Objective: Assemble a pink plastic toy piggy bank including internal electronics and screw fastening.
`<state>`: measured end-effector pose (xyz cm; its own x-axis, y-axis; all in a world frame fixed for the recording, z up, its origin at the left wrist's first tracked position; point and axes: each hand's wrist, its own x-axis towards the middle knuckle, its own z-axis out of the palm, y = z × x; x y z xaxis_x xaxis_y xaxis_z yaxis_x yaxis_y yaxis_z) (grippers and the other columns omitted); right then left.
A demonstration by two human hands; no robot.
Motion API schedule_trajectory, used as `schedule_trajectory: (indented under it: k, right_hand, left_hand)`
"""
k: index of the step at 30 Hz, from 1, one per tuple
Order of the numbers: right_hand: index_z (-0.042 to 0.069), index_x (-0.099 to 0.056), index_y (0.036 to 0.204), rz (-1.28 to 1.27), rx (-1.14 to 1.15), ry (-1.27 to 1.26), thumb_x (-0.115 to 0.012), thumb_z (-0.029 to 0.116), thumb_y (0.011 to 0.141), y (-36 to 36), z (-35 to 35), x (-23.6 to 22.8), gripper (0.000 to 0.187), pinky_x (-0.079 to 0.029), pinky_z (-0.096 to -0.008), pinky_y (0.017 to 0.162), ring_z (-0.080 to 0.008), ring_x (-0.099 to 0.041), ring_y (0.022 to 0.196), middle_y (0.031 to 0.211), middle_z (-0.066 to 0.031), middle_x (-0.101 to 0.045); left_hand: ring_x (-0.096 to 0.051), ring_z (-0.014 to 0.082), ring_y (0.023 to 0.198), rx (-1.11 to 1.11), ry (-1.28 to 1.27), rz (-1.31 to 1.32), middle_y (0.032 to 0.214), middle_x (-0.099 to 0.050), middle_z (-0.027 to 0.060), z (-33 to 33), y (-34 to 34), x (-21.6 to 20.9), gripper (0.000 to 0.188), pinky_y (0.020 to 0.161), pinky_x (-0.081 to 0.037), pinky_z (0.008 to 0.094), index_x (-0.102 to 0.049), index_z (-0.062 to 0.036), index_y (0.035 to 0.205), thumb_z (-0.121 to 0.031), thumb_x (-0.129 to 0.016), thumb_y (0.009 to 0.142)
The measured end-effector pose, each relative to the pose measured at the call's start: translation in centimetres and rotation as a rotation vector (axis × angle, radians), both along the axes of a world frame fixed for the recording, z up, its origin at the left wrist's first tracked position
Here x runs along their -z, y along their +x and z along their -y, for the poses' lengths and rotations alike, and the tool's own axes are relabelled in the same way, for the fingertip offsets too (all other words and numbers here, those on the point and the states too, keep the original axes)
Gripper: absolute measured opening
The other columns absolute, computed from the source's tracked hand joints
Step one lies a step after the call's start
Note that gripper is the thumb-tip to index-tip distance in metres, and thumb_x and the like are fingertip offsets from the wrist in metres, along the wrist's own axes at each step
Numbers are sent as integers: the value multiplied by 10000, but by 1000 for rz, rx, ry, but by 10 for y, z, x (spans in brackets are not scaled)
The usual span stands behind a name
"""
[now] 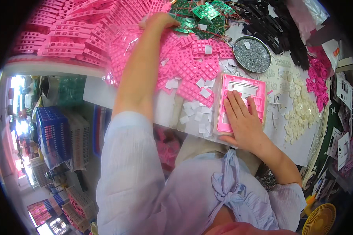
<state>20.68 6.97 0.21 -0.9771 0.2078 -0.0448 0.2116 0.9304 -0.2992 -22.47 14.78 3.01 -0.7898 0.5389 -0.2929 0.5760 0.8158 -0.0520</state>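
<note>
My right hand (244, 122) lies flat with its fingers stretched out over a pink plastic casing (258, 87), near the front edge of the table. The casing is a shallow open shell with a silvery strip (241, 87) across its far part. My left arm reaches far over the table. At its end, my left hand (159, 20) is beside a heap of green circuit boards (206, 12) with thin wires; its fingertips are mostly hidden, so any hold is unclear. Below that hand spread many pink rubber keypads (202, 67), some in clear plastic.
Pink casings (72, 37) are stacked at the far left. A round tin (257, 72) of small metal screws stands behind the pink casing. Black strips (268, 29), magenta pieces (318, 80) and cream discs (298, 117) lie right. White paper squares (198, 116) are scattered near the front edge.
</note>
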Motion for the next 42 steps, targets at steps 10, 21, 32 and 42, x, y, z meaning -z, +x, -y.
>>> schedule_trajectory:
  k: [10, 21, 32, 42]
  right_hand:
    - [-2, -384, 1471, -97, -24, -69, -768, 495, 727, 5, -5, -2, 973, -198, -607, 1165, -361, -244, 1486, 1558, -223, -324]
    - [24, -627, 1162, -837, 342, -1410, -706, 182, 908, -57, -30, -58, 310, -479, -290, 869, -138, -583, 1000, 1096, -66, -632]
    - [19, -677, 1058, -663, 358, -1370, -697, 125, 923, -43, -50, -55, 173, -479, -219, 598, -68, -600, 691, 857, -17, -681]
    - [-8, -683, 1147, -927, 486, -1264, -568, 205, 1021, -16, -42, -29, 273, -537, -247, 630, -98, -599, 813, 977, -57, -653]
  left_hand:
    - [-697, 314, 938, 170, 723, -110, 1044, -725, 127, 25, 16, -15, 225, 785, -537, 438, -718, -65, 991, -203, -674, 819]
    - [-608, 281, 782, 1113, 1363, -246, 867, -607, 83, 122, 198, -41, 319, 689, -488, 384, -633, -67, 906, 23, -747, 622]
    - [-632, 202, 917, 63, 1255, 1348, 1089, -641, 113, 176, 229, -22, 415, 769, -551, 313, -552, -5, 1243, -96, -717, 873]
    - [-648, 185, 789, -99, 1343, 1543, 1024, -684, 153, 185, 232, 11, 278, 558, -546, 266, -583, 4, 1209, -184, -567, 1004]
